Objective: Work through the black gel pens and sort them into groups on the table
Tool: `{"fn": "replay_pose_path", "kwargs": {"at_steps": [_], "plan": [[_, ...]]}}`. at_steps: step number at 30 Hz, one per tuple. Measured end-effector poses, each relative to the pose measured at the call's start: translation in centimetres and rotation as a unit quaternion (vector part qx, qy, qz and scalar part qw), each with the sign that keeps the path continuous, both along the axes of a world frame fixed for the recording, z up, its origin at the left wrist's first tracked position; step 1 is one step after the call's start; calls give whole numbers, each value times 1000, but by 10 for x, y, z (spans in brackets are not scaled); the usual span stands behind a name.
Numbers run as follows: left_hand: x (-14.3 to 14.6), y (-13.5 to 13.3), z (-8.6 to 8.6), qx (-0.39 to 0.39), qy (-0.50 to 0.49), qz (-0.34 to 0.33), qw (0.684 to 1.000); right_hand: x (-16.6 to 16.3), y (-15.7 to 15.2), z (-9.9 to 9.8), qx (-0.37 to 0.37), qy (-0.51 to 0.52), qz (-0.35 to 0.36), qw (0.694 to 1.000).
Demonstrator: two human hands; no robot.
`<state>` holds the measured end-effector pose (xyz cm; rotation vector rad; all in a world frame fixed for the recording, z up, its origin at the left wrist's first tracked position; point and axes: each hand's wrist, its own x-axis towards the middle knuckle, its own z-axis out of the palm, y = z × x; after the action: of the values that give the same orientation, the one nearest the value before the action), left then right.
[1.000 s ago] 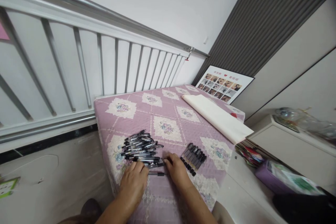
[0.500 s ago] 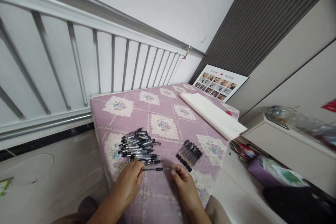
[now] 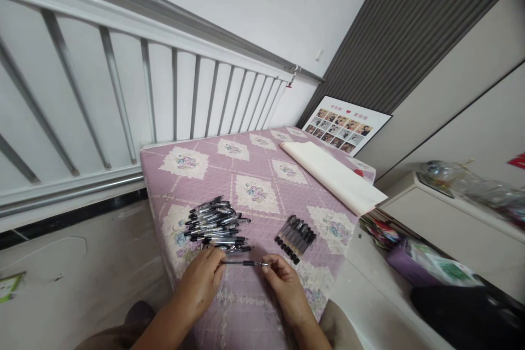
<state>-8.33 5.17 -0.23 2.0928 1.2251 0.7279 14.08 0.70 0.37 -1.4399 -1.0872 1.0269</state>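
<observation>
My left hand (image 3: 202,280) is closed round the rear of a pen (image 3: 248,263) with a clear barrel and black grip. The pen lies level, pointing right. At its tip my right hand (image 3: 286,285) pinches a small shiny piece (image 3: 266,264), partly hidden by the fingers; its exact kind is too small to make out. Just beyond my left hand is a loose pile of pens (image 3: 215,224), clear with black parts. Past my right hand several pens (image 3: 296,238) lie side by side in a neat slanted row.
A purple flowered cloth (image 3: 229,306) covers the bed-like surface. A cream sheet (image 3: 328,175) lies across its right side. A white radiator (image 3: 205,98) runs along the left wall, and a photo board (image 3: 344,126) leans at the far end. A purple box (image 3: 404,265) stands at right.
My right hand has come slightly left, bringing the small piece closer to the pen's tip. My left hand keeps its hold on the pen. The view has shifted a little.
</observation>
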Motion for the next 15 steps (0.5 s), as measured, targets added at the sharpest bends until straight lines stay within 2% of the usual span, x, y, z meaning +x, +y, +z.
{"fn": "replay_pose_path", "kwargs": {"at_steps": [9, 15], "plan": [[2, -3, -2, 15, 14, -6, 1000, 0, 3, -2, -6, -1, 43, 999], [4, -3, -4, 30, 24, -14, 999, 2, 3, 4, -18, -13, 71, 997]]}}
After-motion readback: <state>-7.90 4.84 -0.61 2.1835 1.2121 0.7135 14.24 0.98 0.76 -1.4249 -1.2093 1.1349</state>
